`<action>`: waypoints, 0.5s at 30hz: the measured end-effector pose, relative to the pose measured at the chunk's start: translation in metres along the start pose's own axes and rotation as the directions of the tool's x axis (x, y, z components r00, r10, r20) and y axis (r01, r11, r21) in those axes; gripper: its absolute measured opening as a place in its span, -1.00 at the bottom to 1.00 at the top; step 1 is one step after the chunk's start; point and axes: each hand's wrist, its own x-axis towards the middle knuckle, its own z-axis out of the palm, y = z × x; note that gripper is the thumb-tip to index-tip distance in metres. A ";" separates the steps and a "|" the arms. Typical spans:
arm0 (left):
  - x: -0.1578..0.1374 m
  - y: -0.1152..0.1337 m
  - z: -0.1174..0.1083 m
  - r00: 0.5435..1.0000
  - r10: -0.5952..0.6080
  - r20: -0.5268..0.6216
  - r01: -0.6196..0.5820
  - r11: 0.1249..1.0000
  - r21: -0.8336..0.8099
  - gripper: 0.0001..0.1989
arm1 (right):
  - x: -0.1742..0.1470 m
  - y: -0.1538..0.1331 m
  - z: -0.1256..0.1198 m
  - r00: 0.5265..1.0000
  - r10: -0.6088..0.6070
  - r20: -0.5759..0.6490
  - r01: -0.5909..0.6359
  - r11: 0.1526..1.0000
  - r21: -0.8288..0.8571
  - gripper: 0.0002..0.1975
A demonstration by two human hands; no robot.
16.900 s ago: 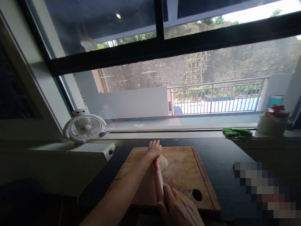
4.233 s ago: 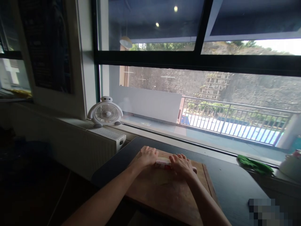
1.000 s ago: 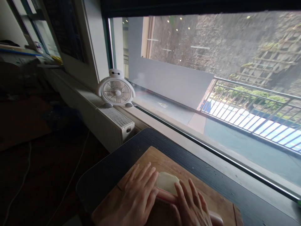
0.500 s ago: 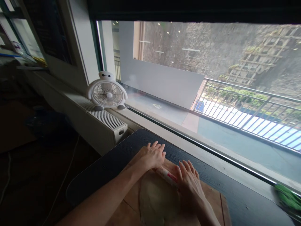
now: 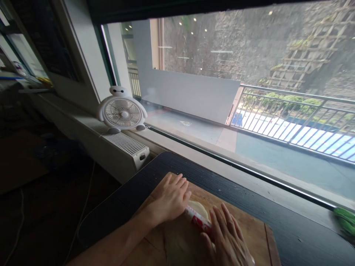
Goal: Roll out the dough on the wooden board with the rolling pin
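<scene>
A white, red-printed cylinder (image 5: 197, 219), used like a rolling pin, lies across a thin pale sheet of dough (image 5: 200, 208) on a wooden board (image 5: 246, 221). My left hand (image 5: 173, 197) rests palm down over its far-left end, fingers stretched forward. Over the right end lies my right hand (image 5: 226, 232), flat, with its fingers extended and slightly spread. Both palms hide the ends of the cylinder. Dough shows on both sides of it; the near part is in shadow.
The board lies on a dark table (image 5: 177, 162) with rounded corners, beside a window sill. A white fan (image 5: 124, 112) stands on a radiator (image 5: 127, 142) at the left. Something green (image 5: 345, 220) sits at the right edge.
Both hands have drawn back toward me with the cylinder, uncovering dough beyond it. The head view has shifted slightly.
</scene>
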 end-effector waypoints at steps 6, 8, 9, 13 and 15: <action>0.077 0.011 0.018 0.984 -0.034 0.172 0.044 0.997 -0.058 -0.55 | 0.031 0.016 -0.018 0.962 0.176 0.209 -0.180 0.984 0.001 -0.36; 0.077 0.013 0.017 0.986 -0.041 0.160 0.052 0.997 -0.060 -0.55 | 0.029 0.015 -0.017 0.959 0.178 0.221 -0.184 0.983 0.008 -0.36; 0.070 0.014 0.015 0.990 -0.038 0.138 0.047 0.997 -0.062 -0.54 | 0.025 0.012 -0.016 0.964 0.156 0.217 -0.161 0.987 0.007 -0.37; 0.007 0.010 -0.003 1.000 0.005 -0.010 -0.005 0.999 -0.047 -0.57 | 0.002 -0.003 -0.007 1.000 0.005 0.016 -0.004 0.999 -0.042 -0.42; -0.030 0.009 -0.012 0.998 0.042 -0.050 -0.042 0.999 -0.014 -0.58 | -0.010 -0.008 0.000 0.988 -0.064 -0.141 0.054 0.996 -0.075 -0.41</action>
